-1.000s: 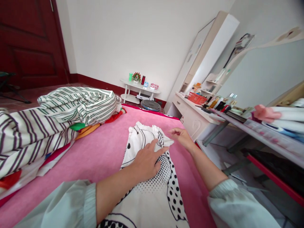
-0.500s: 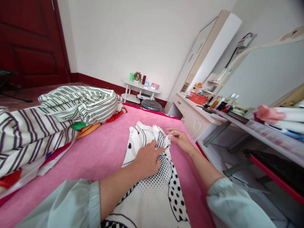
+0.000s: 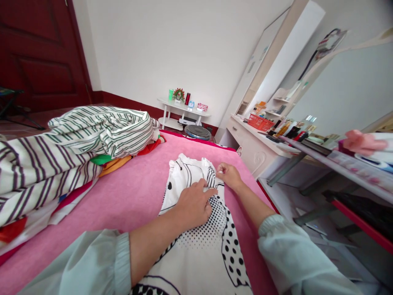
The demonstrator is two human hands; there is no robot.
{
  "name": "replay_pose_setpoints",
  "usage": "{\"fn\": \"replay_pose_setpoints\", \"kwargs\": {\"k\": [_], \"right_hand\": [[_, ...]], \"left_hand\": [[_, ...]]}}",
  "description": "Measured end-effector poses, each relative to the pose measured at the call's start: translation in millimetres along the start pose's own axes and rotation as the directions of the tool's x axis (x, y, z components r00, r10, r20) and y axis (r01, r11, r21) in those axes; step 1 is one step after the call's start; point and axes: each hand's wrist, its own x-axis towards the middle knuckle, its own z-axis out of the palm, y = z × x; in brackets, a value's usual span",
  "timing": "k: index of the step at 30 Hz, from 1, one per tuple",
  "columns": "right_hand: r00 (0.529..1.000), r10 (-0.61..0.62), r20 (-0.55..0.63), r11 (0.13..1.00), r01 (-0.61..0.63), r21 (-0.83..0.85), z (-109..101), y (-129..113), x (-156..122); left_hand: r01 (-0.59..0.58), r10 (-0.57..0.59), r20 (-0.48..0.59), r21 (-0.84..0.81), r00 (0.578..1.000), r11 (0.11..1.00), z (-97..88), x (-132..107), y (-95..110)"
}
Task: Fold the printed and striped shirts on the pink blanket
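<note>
A white garment with black dots and stripes (image 3: 196, 258) lies lengthwise on the pink bed cover, its narrow ruffled end pointing away from me. Across its upper part rests my left hand (image 3: 196, 205), palm down, with thumb and fingers apart on the dotted fabric. My right hand (image 3: 229, 175) is at the garment's upper right edge, fingertips pinched together on the cloth. The fabric between those fingertips is mostly hidden.
Striped bedding (image 3: 104, 131) is heaped on the left of the pink bed cover (image 3: 132, 192). To the right stand a white dressing table (image 3: 254, 153) with a red basket (image 3: 259, 122) and a metal-legged desk (image 3: 322, 164). A low white shelf (image 3: 181, 107) stands beyond the bed.
My right hand's fingers have curled in more tightly at the garment's edge, and the small lifted bit of cloth there has come down. My left hand stays on the fabric. The view has shifted slightly.
</note>
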Motion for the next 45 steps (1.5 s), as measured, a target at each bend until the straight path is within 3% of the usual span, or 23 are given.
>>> {"fn": "replay_pose_setpoints", "kwargs": {"k": [3,6,10,13,16,21,24,26,29,31,35,36,38,41,43,45], "right_hand": [[0.993,-0.064,-0.098,0.961,0.034,-0.273,-1.0,-22.0,-5.1],[0.993,-0.006,-0.115,0.905,-0.043,-0.423,-9.7,-44.3,-14.5],[0.97,0.23,0.08,0.936,-0.199,-0.289,-16.7,-53.1,-20.4],[0.922,0.307,0.235,0.946,-0.268,-0.184,-18.7,-49.6,-13.1],[0.886,0.357,0.295,0.933,-0.325,-0.155,-21.5,-54.7,-6.4],[0.93,0.349,0.114,0.902,-0.301,-0.31,-17.0,-73.4,-15.9],[0.924,0.378,0.062,0.925,-0.38,0.013,-12.1,-68.9,-21.2],[0.912,0.403,0.076,0.886,-0.41,0.216,-10.6,-61.5,-21.6],[0.903,0.416,0.11,0.839,-0.428,0.335,-10.7,-53.8,-20.3],[0.913,0.392,0.115,0.86,-0.408,0.307,-11.0,-53.5,-18.8],[0.959,0.285,-0.01,0.957,-0.285,-0.045,-9.8,-59.5,-12.6],[0.965,0.258,-0.044,0.965,-0.26,-0.044,-8.9,-60.3,-10.6],[0.969,0.233,-0.085,0.965,-0.22,0.143,-6.5,-58.7,-7.5],[0.952,0.283,-0.119,0.91,-0.228,0.346,-3.3,-47.6,-8.4],[0.929,0.334,-0.159,0.917,-0.281,0.284,-3.5,-38.7,-13.4],[0.919,0.302,-0.253,0.95,-0.27,0.154,-6.2,-34.6,-20.7]], "left_hand": [[-0.01,0.01,0.0,0.006,1.0,1.0,1.1,-0.4,0.0],[-0.001,0.001,-0.017,-0.009,1.0,1.0,1.4,-0.4,0.5],[0.005,-0.007,-0.033,-0.036,0.999,0.999,-0.4,-0.9,1.5],[0.005,-0.006,-0.03,-0.043,1.0,0.999,-2.3,-1.5,2.1],[-0.003,0.002,-0.013,-0.044,1.0,0.999,-3.4,-1.7,2.3],[-0.048,0.048,-0.006,-0.052,0.999,0.997,-3.2,-2.4,1.5],[-0.052,0.051,-0.013,-0.082,0.999,0.995,-4.0,-3.6,1.4],[-0.056,0.055,-0.013,-0.105,0.998,0.993,-4.9,-4.1,1.7],[-0.055,0.054,-0.01,-0.115,0.998,0.992,-5.6,-4.1,2.0],[-0.054,0.054,-0.009,-0.108,0.999,0.993,-5.4,-3.9,2.2],[-0.048,0.049,0.005,-0.092,0.999,0.995,-5.2,-4.1,3.1],[-0.034,0.034,-0.001,-0.087,0.999,0.996,-5.3,-4.2,3.3],[0.006,-0.009,-0.045,-0.071,0.999,0.997,-5.5,-4.4,3.3],[0.045,-0.049,-0.132,-0.033,0.99,0.998,-4.1,-4.7,2.2],[0.058,-0.059,-0.141,-0.013,0.988,0.998,-1.5,-5.4,1.2],[0.069,-0.069,-0.128,-0.004,0.989,0.998,1.9,-6.0,0.4]]}}
